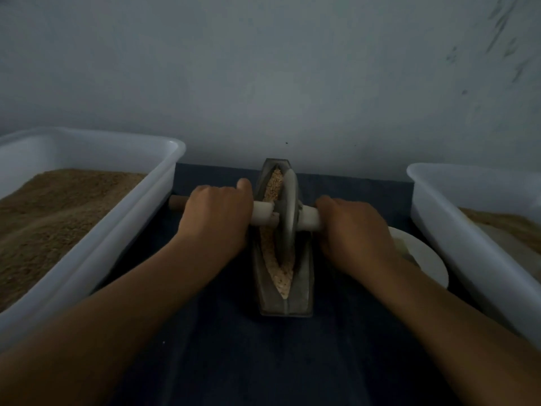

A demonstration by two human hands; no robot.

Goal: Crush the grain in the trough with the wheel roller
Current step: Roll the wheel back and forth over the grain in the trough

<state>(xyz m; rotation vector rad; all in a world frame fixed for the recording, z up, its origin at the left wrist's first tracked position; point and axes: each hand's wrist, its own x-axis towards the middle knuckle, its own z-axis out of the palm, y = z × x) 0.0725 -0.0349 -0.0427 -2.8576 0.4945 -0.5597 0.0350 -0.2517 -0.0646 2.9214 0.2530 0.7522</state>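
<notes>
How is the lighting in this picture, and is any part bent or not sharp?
Head view: dim and bluish, without glare; the grain in the trough is the brightest detail; the wide lens bows the left tub and right tub outward; both forearms go soft near the bottom edge.

Dim light, bare grey-blue wall [263, 68], dark blue cloth-covered surface [234, 361]

Left tub [87, 230] and right tub [468, 230] wall in the trough [301, 288]. A plate [427, 259] blocks the right gap. The wall [263, 83] closes the far side. Near surface [263, 361] lies open between the forearms.
</notes>
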